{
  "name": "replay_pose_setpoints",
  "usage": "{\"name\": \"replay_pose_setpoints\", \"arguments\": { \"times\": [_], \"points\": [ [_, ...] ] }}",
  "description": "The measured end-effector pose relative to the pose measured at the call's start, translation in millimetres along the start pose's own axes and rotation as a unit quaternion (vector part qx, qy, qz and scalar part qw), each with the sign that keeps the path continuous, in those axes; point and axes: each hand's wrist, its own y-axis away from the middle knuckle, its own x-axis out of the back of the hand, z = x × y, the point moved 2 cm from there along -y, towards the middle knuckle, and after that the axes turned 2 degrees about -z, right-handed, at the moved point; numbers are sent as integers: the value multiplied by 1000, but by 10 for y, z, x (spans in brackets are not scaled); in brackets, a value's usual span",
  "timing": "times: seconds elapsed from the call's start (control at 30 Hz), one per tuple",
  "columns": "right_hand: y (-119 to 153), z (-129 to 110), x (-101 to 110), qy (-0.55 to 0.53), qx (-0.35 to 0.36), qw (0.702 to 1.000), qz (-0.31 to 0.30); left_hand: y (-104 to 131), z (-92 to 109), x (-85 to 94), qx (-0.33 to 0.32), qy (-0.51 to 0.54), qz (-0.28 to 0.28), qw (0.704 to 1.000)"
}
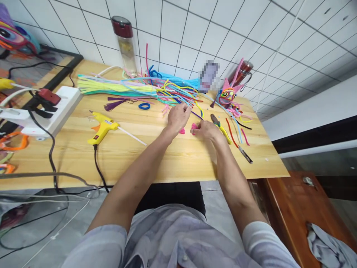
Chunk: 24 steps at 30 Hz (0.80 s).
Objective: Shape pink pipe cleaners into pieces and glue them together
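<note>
My left hand [178, 117] is closed in a pinch over the middle of the table; what its fingertips hold is hidden. Just below it shows a bit of pink ribbed material [182, 131]. My right hand [208, 131] has its fingers closed on a bright pink coiled pipe-cleaner piece [193, 128]. A dark purple pipe cleaner [196, 115] runs between the two hands; whether either one grips it I cannot tell. Beyond my hands lies a pile of loose coloured pipe cleaners [174, 93]. Pliers with yellow handles [224, 134] rest right of my right hand.
A yellow glue gun [104, 126] with its stick lies left, its cord hanging off the front edge. Further left is a white power strip [60, 108]. A glass bottle [126, 48], a colourful pipe-cleaner figure [227, 96] and snips [245, 154] are also on the table [178, 163].
</note>
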Motion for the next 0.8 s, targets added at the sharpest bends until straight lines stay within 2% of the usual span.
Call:
{"name": "replay_pose_setpoints", "arguments": {
  "times": [0.1,0.17,0.23,0.37,0.53,0.63,0.7,0.8],
  "points": [
    [-65,82,-41,-127,34,991,28,-19,54,46,-3,-22,-16,1000],
    [-98,175,-31,-235,58,969,53,-17,95,96,-8,-25,-21,999],
    [-107,256,1,-344,96,932,59,7,131,153,-15,-19,-26,999],
    [-67,319,67,-515,190,835,41,110,158,213,-41,27,-68,996],
    [-55,269,23,-578,211,785,73,244,111,131,-101,110,-201,968],
    [-83,230,-49,-593,207,772,91,304,49,60,-77,109,-261,956],
    [-108,236,-86,-600,196,768,104,331,10,30,-52,107,-270,955],
    [-150,307,-100,-625,178,749,134,330,-35,39,-33,115,-242,963]
  ]
}}
